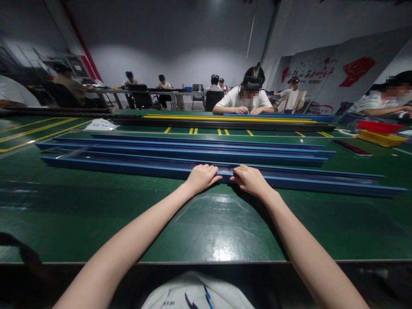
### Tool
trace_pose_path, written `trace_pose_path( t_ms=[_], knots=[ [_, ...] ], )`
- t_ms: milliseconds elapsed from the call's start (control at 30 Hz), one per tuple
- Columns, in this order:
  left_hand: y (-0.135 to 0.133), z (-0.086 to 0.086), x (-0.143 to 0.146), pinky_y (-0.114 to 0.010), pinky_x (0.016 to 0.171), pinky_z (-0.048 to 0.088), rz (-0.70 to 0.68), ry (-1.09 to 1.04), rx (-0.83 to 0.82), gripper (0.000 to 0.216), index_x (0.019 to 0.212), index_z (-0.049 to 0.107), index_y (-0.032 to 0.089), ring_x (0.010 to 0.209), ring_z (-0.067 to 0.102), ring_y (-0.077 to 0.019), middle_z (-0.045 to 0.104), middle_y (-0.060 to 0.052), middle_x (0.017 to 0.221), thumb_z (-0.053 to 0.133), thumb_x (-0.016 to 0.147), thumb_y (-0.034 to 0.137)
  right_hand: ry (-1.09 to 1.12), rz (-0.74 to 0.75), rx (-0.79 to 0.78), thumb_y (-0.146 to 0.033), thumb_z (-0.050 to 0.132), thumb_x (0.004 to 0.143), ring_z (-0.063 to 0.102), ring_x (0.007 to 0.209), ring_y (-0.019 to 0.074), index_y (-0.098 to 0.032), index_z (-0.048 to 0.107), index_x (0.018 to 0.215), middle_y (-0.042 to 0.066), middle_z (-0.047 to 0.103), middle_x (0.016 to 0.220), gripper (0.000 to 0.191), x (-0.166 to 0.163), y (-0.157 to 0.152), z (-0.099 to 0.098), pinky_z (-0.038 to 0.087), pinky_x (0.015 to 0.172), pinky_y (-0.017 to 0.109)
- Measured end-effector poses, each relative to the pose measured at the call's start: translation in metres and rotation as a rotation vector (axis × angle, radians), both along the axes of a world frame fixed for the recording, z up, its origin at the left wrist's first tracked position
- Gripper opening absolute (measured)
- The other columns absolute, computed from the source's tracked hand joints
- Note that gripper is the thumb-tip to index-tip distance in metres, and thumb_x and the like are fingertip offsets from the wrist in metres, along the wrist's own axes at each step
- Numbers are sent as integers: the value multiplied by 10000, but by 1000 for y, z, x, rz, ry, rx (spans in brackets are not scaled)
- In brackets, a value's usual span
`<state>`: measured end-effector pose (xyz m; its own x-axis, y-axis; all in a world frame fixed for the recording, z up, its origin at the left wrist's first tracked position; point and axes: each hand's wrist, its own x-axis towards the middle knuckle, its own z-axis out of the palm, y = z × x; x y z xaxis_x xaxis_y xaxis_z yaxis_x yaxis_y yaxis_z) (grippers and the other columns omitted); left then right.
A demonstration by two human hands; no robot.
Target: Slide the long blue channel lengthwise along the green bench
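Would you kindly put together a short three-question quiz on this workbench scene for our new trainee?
1. True or false: both hands rest on the nearest blue rail.
2. What colour is the table? A red, B green, C white.
3. Fill in: the long strips in front of the person opposite are ____.

Key: 1 true, the left hand and right hand lie side by side on it. 2 B. 3 yellow.

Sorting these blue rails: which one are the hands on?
The nearest blue rail: left hand and right hand rest on it; the others lie farther back, untouched.
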<state>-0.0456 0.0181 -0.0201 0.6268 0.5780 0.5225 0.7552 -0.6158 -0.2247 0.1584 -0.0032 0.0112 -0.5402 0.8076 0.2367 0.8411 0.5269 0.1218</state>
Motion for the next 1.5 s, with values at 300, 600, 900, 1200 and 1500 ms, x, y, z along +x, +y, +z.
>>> trace_pose_path(
  t_ms=[300, 600, 900, 1200, 1500],
  knots=[
    [0, -1, -2, -280, 595, 346, -32, 17, 54, 338, 792, 545, 157, 694, 558, -169, 595, -51, 709, 343, 906, 403, -23, 6, 12, -283, 419, 860, 563, 833, 185, -178, 553, 775, 78, 634, 816, 190, 0, 2, 2, 326, 595, 249],
    [0, -1, -2, -276, 611, 331, -71, 14, 100, 303, 823, 538, 152, 686, 556, -157, 603, -36, 725, 339, 913, 363, -15, 6, -3, -279, 427, 854, 567, 841, 181, -177, 555, 766, 73, 640, 837, 185, -2, 0, 5, 318, 574, 249],
    [0, -2, -2, -275, 629, 337, -84, 10, 140, 280, 859, 543, 152, 708, 543, -159, 599, -35, 747, 346, 912, 345, -35, -79, -40, -318, 432, 846, 565, 840, 178, -179, 577, 744, 74, 630, 830, 225, 13, 0, 8, 313, 580, 241],
    [-1, -2, -2, -285, 610, 314, -24, -5, 165, 324, 855, 545, 155, 703, 536, -165, 596, -33, 741, 366, 899, 422, -36, -144, -67, -344, 440, 830, 572, 835, 177, -183, 627, 755, 74, 638, 842, 258, 22, -4, 13, 316, 600, 243],
    [-2, -2, 0, -294, 603, 291, 36, -17, 166, 364, 828, 542, 154, 702, 537, -171, 600, -39, 732, 372, 882, 471, -17, -60, 50, -424, 362, 868, 570, 817, 173, -172, 598, 825, 72, 640, 865, 348, 4, -4, 1, 296, 591, 247]
  ],
)
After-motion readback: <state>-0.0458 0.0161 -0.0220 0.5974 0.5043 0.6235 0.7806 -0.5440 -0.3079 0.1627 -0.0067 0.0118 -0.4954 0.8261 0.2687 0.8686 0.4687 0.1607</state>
